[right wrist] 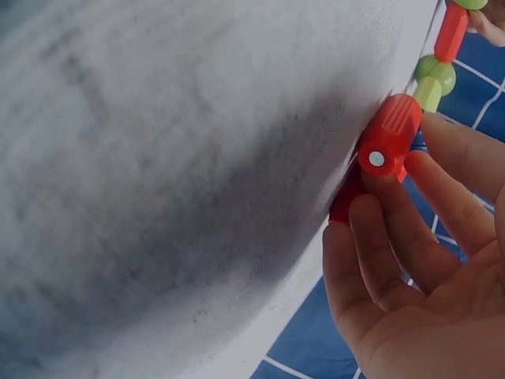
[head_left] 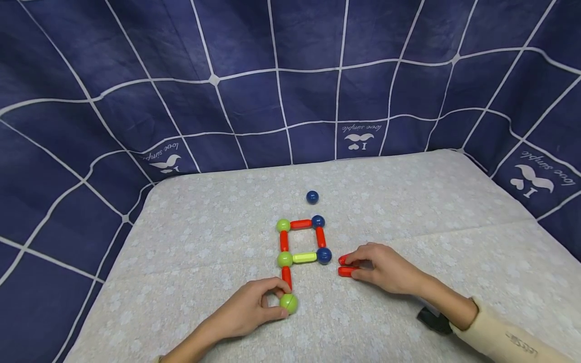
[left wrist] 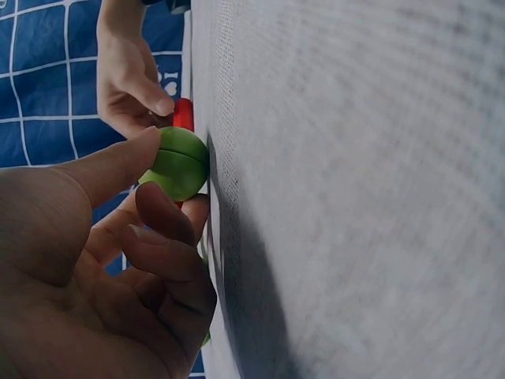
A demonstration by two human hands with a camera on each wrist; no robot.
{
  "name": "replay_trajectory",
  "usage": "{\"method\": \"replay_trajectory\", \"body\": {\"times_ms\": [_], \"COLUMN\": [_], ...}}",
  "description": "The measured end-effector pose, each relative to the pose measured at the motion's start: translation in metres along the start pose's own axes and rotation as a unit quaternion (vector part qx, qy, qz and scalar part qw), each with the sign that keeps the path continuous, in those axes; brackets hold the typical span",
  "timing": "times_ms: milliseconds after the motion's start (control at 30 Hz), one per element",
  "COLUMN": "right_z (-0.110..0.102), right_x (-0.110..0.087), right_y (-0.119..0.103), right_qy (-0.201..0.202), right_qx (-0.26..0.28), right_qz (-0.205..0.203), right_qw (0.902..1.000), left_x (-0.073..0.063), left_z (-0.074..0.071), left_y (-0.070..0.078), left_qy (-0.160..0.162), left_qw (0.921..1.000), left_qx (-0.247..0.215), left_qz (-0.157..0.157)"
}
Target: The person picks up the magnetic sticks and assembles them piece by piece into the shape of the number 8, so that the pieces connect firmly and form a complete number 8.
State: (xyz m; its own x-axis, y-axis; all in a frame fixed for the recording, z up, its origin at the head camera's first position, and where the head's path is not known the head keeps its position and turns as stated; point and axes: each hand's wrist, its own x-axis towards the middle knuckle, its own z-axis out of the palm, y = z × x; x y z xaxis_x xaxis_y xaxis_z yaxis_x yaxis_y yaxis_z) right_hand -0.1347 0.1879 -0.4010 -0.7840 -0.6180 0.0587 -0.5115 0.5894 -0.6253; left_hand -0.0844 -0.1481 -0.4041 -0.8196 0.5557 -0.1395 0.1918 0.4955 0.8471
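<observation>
My left hand pinches a green ball between thumb and fingertips. The ball sits at the near end of a red magnetic rod. That rod runs up to another green ball, a corner of a flat square of rods and balls. Blue balls form the square's right corners, and a yellow-green rod makes its near side. To the right, my right hand has its thumb and fingers on two loose red rods, lying side by side. In the right wrist view, one red rod shows a silvery end.
A loose blue ball lies beyond the square. The table is covered with a pale floral cloth, and a dark blue gridded curtain hangs behind and at both sides. A black object is at my right wrist.
</observation>
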Motion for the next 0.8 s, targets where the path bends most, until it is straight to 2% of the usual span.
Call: {"method": "replay_trajectory", "body": {"times_ms": [400,600,800], "right_z": [0.001,0.003,0.005], "right_x": [0.001,0.002,0.005], "right_y": [-0.002,-0.006,-0.021], "right_qy": [-0.011,-0.003,-0.006], "right_qx": [-0.024,-0.004,0.026], "right_qz": [0.025,0.007,-0.013], "right_qw": [0.9993,1.0,0.9996], "left_x": [0.0,0.001,0.001], "left_z": [-0.001,0.0,0.0], "left_y": [0.0,-0.001,-0.002], "left_qy": [-0.003,-0.003,-0.003], "left_qw": [1.0,1.0,1.0], "left_qx": [-0.002,-0.002,0.0], "left_qz": [0.002,0.001,-0.002]}}
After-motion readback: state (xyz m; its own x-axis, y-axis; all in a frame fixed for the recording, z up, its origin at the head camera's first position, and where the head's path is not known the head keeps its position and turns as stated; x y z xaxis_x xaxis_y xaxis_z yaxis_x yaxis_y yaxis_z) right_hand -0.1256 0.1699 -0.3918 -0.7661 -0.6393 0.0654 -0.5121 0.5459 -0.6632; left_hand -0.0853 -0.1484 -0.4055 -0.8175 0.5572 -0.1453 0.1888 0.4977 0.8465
